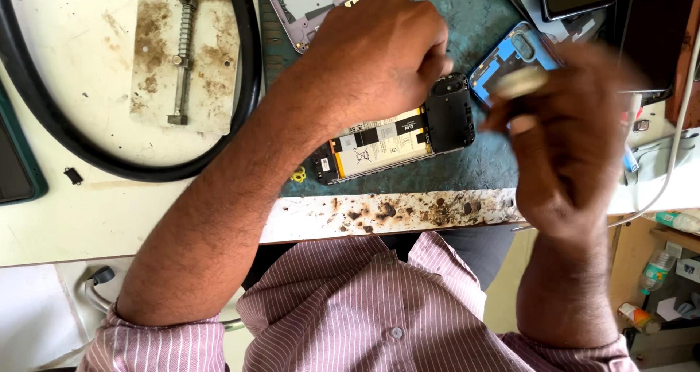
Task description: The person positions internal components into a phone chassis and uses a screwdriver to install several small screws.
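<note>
An opened phone (pixel 397 140) lies on the green work mat (pixel 467 22), its pale battery and black upper cover showing. My left hand (pixel 375 51) hovers over the phone's far side, fingers curled shut; whether it holds anything is hidden. My right hand (pixel 565 135) is blurred to the right of the phone, fingers closed around a small pale object (pixel 519 84) that I cannot identify.
A blue phone back cover (pixel 503 58) lies behind my right hand. A grey phone frame (pixel 306 0) sits at the far edge of the mat. A thick black cable (pixel 248 87) loops over the white bench on the left, around a stained plate with a metal clamp (pixel 184 44).
</note>
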